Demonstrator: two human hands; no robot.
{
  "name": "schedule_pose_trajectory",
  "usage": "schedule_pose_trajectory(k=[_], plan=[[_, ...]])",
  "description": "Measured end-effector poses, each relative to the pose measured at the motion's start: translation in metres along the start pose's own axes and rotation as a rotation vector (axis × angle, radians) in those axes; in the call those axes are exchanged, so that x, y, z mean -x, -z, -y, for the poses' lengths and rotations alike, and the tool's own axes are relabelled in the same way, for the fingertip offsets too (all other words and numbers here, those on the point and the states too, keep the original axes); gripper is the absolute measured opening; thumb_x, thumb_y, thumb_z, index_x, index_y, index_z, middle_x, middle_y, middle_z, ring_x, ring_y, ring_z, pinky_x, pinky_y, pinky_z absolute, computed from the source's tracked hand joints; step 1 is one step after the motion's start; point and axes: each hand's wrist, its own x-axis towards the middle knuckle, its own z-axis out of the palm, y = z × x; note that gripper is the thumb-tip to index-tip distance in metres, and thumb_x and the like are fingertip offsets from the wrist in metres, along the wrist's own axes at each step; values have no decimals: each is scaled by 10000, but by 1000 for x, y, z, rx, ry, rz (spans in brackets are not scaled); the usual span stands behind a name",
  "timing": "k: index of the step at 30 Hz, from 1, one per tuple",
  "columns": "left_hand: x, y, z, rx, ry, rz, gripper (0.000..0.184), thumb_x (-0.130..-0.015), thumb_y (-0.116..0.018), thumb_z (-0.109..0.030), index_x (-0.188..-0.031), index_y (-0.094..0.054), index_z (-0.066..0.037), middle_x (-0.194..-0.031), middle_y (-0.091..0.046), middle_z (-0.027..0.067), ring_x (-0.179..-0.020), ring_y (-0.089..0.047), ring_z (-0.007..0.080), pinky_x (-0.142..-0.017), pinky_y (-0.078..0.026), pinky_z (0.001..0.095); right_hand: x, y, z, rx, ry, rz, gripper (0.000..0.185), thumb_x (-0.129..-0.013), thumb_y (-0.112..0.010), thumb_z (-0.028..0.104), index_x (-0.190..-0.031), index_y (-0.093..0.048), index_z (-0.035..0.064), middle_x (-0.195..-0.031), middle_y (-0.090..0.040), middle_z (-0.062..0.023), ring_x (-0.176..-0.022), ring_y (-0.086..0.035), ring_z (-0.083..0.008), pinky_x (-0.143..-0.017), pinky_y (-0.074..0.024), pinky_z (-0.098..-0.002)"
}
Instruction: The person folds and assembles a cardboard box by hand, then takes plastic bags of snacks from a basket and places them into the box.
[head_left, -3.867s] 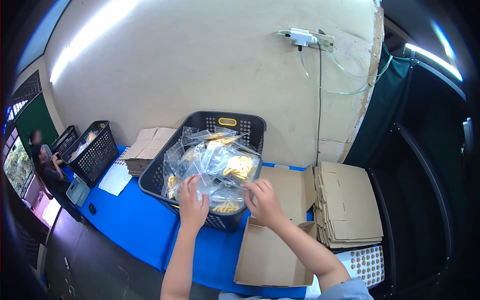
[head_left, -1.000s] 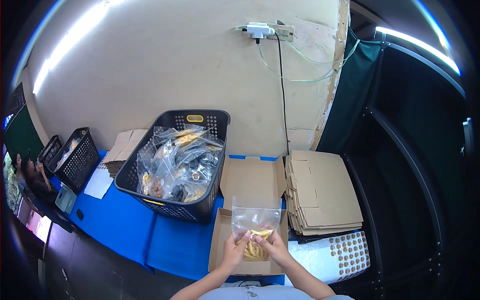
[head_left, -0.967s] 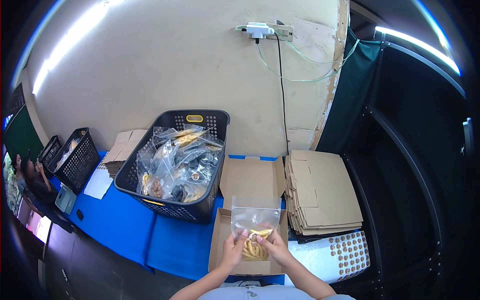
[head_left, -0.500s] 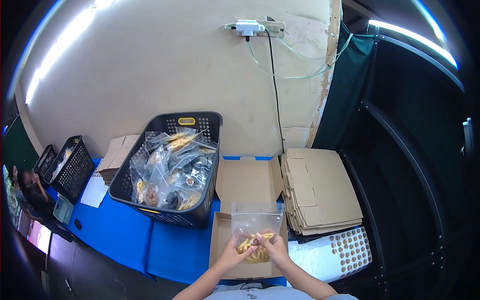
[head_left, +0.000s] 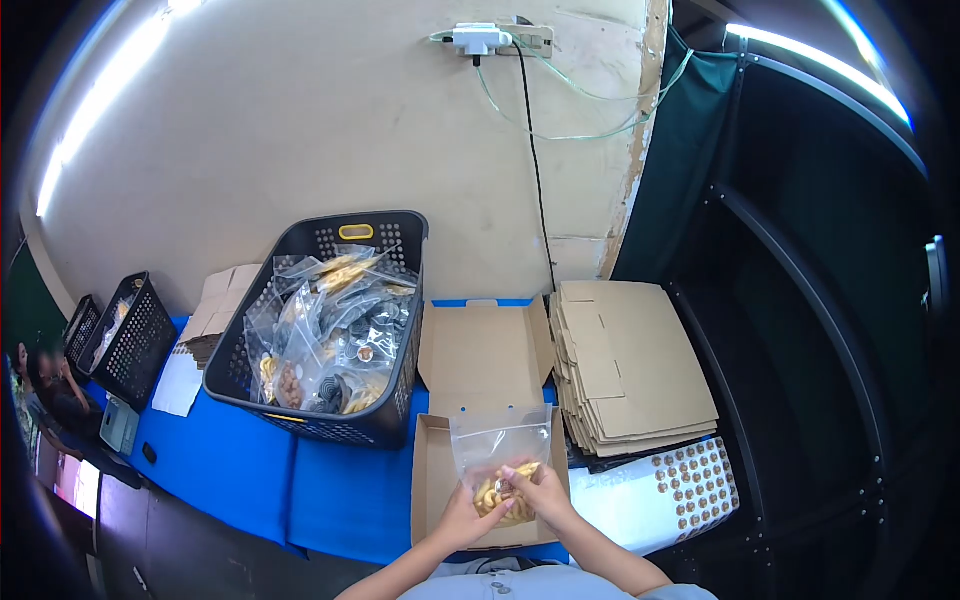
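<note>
Clear plastic bag holding yellow, curved, finger-like pieces: in both hands, upright, its upper part flat and see-through. Left hand grips the lower left side, thumb on the front; right hand grips the right side, thumb on the front near a small round label. Fingers of both hands pinch the bag; those behind it are largely hidden.

Bag position: in front of the lower half of an unlidded-looking brown cardboard box, flap raised toward the wall; clearance from the box floor cannot be told. Box lies on the blue cloth-covered surface.

Left of box: large black perforated plastic basket, yellow-rimmed handle holes, heaped with similar clear bags. Right of box: stack of flattened brown cardboard boxes; nearer the person, white sheet with round brown stickers.
</note>
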Motion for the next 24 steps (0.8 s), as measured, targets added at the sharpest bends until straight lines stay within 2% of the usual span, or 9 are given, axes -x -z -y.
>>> schedule_pose_trajectory(k=[1,5,7,11,14,18,21,23,24], plan=[[1,0,0,-8,-11,-14,514,-787,-751,-142,-1187,-444,-47,-1117,-523,91,-1052,-518,157,-893,-446,295,2,1,2,4,22,51,235,-844,-702,127,-1012,-570,28,-949,-646,-57,-859,-620,-96,-762,-501,-241],[1,5,-5,190,100,4,517,-787,-750,-138,-1192,-444,-42,-1129,-519,96,-1067,-510,156,-900,-442,294,1,4,-1,75,55,167,251,-869,-676,147,-1059,-568,23,-964,-642,-58,-880,-613,-105,-778,-499,-249],[1,6,-4,82,39,-15,511,-776,-758,-166,-1180,-470,-42,-1105,-553,114,-1051,-544,198,-898,-448,333,0,0,-4,14,25,125,254,-872,-672,148,-1065,-567,21,-968,-642,-60,-889,-613,-109,-781,-500,-252],[4,7,-7,46,6,-40,441,-794,-740,-135,-1132,-471,-47,-1051,-558,94,-1008,-548,168,-853,-463,308,-3,-1,-13,-84,-31,58,271,-884,-660,169,-1080,-563,10,-979,-643,-69,-892,-612,-113,-785,-501,-259],[8,6,2,289,167,-75,367,-810,-721,-109,-1064,-461,-56,-1000,-552,70,-946,-548,134,-802,-468,279,-1,1,-13,94,79,216,284,-897,-645,207,-1079,-560,7,-986,-643,-72,-908,-608,-115,-788,-499,-260],[9,4,0,306,115,-45,316,-848,-687,-105,-1037,-438,-60,-982,-527,35,-898,-543,92,-754,-467,238,-2,1,-16,120,-36,155,297,-890,-654,197,-1093,-554,4,-997,-643,-74,-939,-603,-121,-807,-490,-260],[7,6,5,262,78,-73,249,-878,-652,-115,-1020,-455,-59,-973,-528,35,-889,-535,87,-766,-456,240,-1,-1,-14,-90,-120,59,287,-884,-661,170,-1096,-561,3,-1006,-642,-66,-962,-597,-118,-832,-479,-258],[9,6,12,240,84,-104,213,-894,-633,-127,-1006,-464,-60,-970,-528,35,-886,-531,86,-773,-450,240,1,4,-13,84,25,250,273,-902,-635,171,-1108,-566,5,-1023,-641,-58,-959,-596,-109,-850,-470,-259],[9,6,11,261,104,-137,213,-899,-628,-156,-1010,-478,-53,-955,-530,36,-897,-527,95,-795,-442,247,3,5,-11,83,22,250,273,-902,-635,171,-1108,-566,5,-1023,-641,-58,-959,-596,-109,-850,-470,-259]])
